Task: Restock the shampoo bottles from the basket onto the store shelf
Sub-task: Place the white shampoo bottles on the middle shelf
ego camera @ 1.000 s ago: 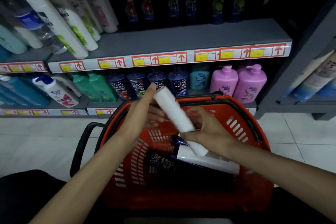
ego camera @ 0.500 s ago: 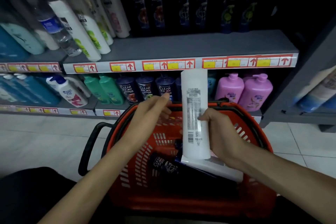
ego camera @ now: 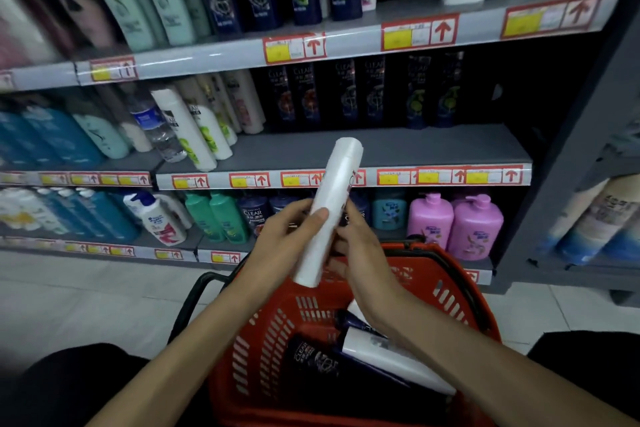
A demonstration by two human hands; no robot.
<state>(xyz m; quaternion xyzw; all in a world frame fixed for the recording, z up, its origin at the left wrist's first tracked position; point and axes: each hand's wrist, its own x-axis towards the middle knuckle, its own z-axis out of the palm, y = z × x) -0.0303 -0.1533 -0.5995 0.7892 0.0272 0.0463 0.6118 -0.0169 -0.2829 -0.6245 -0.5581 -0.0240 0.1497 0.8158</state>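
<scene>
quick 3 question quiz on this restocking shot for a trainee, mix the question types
1. True or false: the tall white plastic shampoo bottle lies inside the red plastic basket.
2. The two pink plastic pump bottles stand on which shelf? A top, B middle, C lowest.
3. Fill in: the dark CLEAR bottle lies in the ___.
Key: 1 false, left hand and right hand hold it above the basket; 2 C; 3 basket.

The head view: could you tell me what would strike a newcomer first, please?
A white shampoo bottle, tilted at centre, held by the left hand and right hand above the red basket. Behind, the middle shelf shows a bare stretch; two pink pump bottles stand lower right.
</scene>
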